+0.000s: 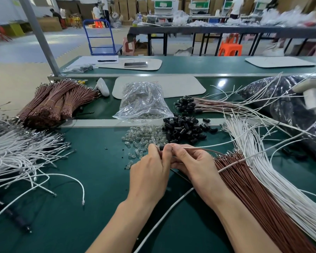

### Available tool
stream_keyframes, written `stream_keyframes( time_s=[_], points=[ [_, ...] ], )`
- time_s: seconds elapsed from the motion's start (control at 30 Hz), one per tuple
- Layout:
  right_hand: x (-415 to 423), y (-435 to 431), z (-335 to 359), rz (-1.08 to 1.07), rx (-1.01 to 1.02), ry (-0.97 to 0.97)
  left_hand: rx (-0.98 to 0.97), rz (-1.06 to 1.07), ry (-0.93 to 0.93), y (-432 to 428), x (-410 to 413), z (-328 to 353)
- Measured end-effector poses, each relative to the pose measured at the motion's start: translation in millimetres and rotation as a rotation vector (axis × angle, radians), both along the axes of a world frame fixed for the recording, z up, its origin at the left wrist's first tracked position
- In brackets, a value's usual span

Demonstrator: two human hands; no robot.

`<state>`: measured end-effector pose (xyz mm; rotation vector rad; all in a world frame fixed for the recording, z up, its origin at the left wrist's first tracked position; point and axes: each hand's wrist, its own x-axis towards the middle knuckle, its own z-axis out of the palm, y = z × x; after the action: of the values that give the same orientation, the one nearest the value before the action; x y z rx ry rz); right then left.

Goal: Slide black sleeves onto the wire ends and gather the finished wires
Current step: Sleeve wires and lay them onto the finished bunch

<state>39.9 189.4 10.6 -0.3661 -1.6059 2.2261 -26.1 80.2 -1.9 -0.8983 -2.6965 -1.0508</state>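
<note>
Head-worn camera looks forward and down, close over the green bench (91, 161).

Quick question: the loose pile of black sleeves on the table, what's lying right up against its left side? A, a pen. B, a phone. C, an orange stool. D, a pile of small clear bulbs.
D: the clear bulbs lie spread on the green table right against the left edge of the black sleeves.
</note>
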Motion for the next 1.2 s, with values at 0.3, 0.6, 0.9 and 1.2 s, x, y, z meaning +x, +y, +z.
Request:
stream_keyframes(
  time_s=[0.3, 0.6, 0.9, 1.2],
  points=[
    [0.0, 1.5, -3.0, -0.057, 0.049, -0.015, 0.033, 0.021, 0.062, -0.5, -1.6, 0.5],
    [-1.9, 0.9, -4.0, -0.038, 0.051, -0.003, 0.05, 0.041, 0.056, 1.4, -1.4, 0.1],
    [-1.8, 1.1, -5.1, -0.011, 0.055, -0.011, 0.055, 0.029, 0.019, 1.3, -0.9, -1.2],
    [-0.6, 4.3, -7.4, 0.018, 0.073, -0.028, 0.102, 0.066, -0.012, -0.4, -3.8, 0.0]
  ],
)
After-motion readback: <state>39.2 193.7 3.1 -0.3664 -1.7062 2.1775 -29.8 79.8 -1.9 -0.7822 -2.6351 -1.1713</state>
